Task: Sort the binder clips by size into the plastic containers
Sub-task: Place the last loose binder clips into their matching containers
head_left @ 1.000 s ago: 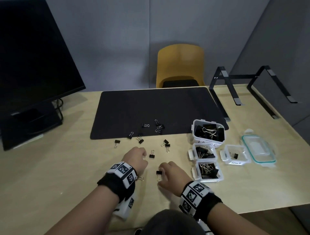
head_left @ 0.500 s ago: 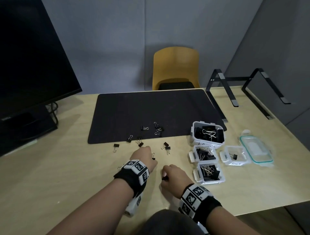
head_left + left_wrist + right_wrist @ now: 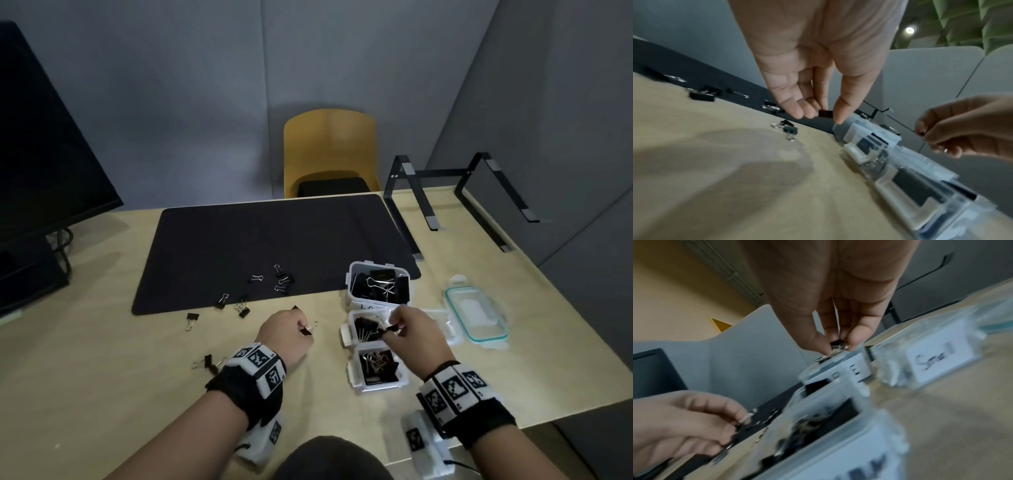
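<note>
My left hand (image 3: 306, 330) pinches a small black binder clip (image 3: 825, 113) just above the wooden table, left of the containers. My right hand (image 3: 391, 328) pinches another small black clip (image 3: 836, 344) over the middle container (image 3: 352, 317), which holds black clips. The large container (image 3: 376, 264) stands behind it and a third container (image 3: 380, 387) in front, both with clips inside. The container labelled "Small" (image 3: 931, 360) sits to the right, mostly hidden behind my right hand in the head view. Several loose clips (image 3: 282, 279) lie on the mat and table, one (image 3: 207, 362) beside my left wrist.
A black desk mat (image 3: 274, 233) covers the table's middle. A dark monitor (image 3: 41, 154) stands at the left, a black laptop stand (image 3: 462, 192) at the back right, a yellow chair (image 3: 330, 150) behind the table. A teal-rimmed lid (image 3: 474, 313) lies right of the containers.
My right hand rose from the table's front with a clip and moved right over the containers. My left hand moved forward and picked up a clip.
</note>
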Motion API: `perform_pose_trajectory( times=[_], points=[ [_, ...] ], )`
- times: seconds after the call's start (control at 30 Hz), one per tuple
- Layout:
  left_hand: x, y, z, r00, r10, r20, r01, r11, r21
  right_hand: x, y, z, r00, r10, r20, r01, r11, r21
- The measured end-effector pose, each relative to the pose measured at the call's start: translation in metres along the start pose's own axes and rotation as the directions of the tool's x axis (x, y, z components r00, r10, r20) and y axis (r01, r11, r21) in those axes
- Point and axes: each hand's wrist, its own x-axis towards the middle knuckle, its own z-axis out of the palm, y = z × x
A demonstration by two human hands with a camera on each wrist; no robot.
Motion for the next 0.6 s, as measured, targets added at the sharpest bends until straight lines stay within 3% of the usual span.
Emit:
perform_pose_trajectory(
  times=[0.1,0.3,0.5,0.6],
  points=[
    [-0.001,0.020,0.009,0.999,0.033,-0.017,-0.034,0.995,-0.098,0.009,0.029,-0.017,0.997,0.062,-0.054,-0.065,0.997,-0.048],
    [-0.005,0.053,0.026,0.994,0.099,-0.046,-0.103,0.989,-0.109,0.023,0.066,-0.028,0.989,0.133,-0.060,-0.138,0.987,-0.080],
    [-0.008,0.083,0.039,0.983,0.185,-0.019,-0.186,0.980,-0.073,0.023,0.094,-0.033,0.987,0.115,-0.111,-0.112,0.993,0.034],
    [-0.005,0.106,0.047,0.976,0.218,0.009,-0.217,0.974,-0.064,0.014,0.104,-0.031,0.994,0.104,-0.028,-0.098,0.981,0.169]
  ],
)
